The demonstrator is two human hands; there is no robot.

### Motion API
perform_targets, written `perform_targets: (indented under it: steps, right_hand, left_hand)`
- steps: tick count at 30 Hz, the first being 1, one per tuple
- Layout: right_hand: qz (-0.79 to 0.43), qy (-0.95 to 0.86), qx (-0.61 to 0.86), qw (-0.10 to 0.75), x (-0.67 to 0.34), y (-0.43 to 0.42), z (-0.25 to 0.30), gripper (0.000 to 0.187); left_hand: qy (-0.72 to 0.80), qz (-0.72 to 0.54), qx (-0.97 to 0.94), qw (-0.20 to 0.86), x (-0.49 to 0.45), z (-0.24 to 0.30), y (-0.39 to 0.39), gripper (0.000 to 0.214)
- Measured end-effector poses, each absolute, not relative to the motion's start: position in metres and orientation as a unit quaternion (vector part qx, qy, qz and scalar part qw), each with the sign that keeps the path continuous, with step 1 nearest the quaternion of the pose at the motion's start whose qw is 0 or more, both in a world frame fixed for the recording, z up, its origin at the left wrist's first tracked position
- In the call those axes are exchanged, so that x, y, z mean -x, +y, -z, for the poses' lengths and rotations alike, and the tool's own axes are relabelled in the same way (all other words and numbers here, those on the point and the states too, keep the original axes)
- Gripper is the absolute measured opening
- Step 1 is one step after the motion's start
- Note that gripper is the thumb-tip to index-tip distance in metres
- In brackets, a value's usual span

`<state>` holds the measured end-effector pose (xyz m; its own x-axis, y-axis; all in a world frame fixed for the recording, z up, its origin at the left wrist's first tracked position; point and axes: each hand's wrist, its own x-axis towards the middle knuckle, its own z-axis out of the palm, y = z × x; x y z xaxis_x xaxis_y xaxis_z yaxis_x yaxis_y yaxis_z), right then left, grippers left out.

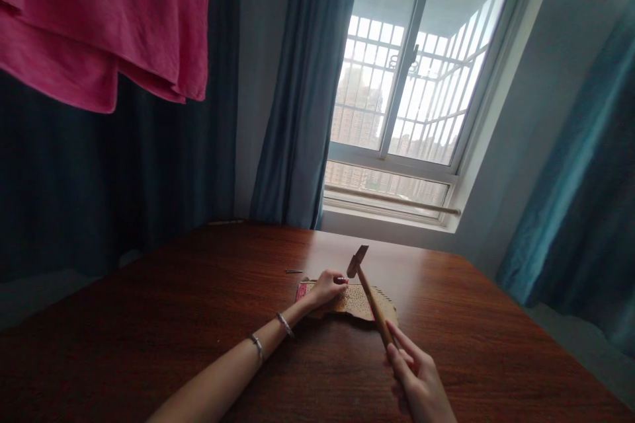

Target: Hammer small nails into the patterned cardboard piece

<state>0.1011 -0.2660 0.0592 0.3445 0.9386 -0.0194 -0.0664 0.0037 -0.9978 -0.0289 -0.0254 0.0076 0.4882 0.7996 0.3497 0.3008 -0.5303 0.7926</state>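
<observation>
From where I stand, everything hangs on the gap between the hammer's head (358,261) and the small red piece (340,280). The left hand (325,287) pinches that piece between its fingertips over the cardboard (360,303); I can't make out its lower end. The right hand (415,373) is wrapped around the handle (373,307) of the hammer, which slants forward and to the left, so the head stands just right of the red piece and a little beyond it, apart from it. How high the head is, I can't tell.

The cardboard lies ahead of the person, its long axis running left to right, its near edge ragged. The left hand is over its left part, plainly the nearer; the right is off its near right corner. A thin metal rod (294,271) lies just past the far left corner. Brown table (461,324) stretches off to the right, giving the hammer arm room; the table's far edge runs below the window (387,156), well past the cardboard.
</observation>
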Motion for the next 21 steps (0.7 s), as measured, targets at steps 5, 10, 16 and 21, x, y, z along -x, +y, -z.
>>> perform_targets:
  steps: [5,10,16,21]
  right_hand:
    - [-0.452,-0.393,0.560,0.572,-0.106,-0.266,-0.059,0.085]
    - [-0.458,-0.398,0.556,0.568,-0.105,-0.267,-0.060,0.082]
    - [-0.417,-0.383,0.576,0.590,-0.102,-0.266,-0.053,0.081]
    - [-0.368,-0.365,0.600,0.610,-0.119,-0.266,-0.048,0.078]
  left_hand:
    - [0.347,-0.372,-0.786,0.352,0.028,-0.008,-0.026,0.023]
    - [0.341,-0.372,-0.786,0.358,0.028,-0.007,-0.025,0.024]
    - [0.344,-0.366,-0.781,0.372,0.029,-0.011,-0.028,0.023]
    - [0.355,-0.362,-0.789,0.348,0.030,-0.017,-0.032,0.022]
